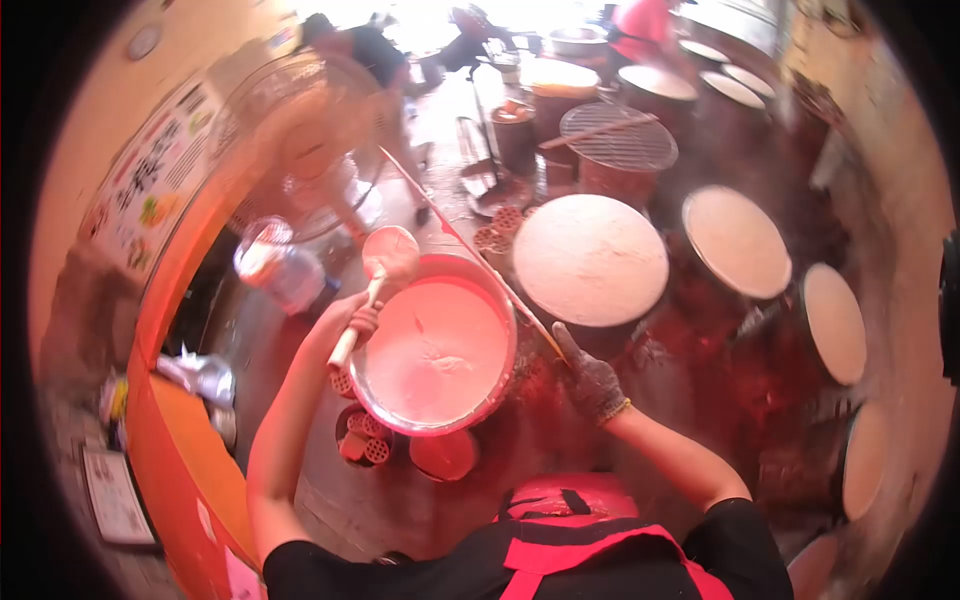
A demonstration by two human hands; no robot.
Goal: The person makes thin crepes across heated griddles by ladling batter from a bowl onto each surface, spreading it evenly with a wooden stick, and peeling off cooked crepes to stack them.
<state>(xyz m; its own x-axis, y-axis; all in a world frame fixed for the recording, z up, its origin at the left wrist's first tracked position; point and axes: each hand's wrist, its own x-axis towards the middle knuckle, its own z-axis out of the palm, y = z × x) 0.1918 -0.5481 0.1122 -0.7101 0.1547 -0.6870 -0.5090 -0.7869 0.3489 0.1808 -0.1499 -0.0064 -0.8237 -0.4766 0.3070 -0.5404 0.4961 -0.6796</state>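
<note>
My left hand [345,320] is closed around the pale handle of a ladle [392,252]. The ladle's round bowl hangs over the upper left rim of a wide metal basin [512,345]. Inside the basin is a pale, smooth batter [435,345], tinted red by the light. My right hand [594,384], in a grey glove with a yellow band at the wrist, grips the near end of a long thin stick [470,248]. This stick slants away to the upper left, past the basin's right edge. Just beyond the right hand is a round griddle topped with a pale layer [590,260].
More round pale-topped griddles [737,242] curve along the right side. A wire rack [620,137] covers a drum at the back. Perforated coal briquettes [365,440] lie beside the basin. A fan [305,150] and a clear plastic container [285,270] stand left. Other people are at the back.
</note>
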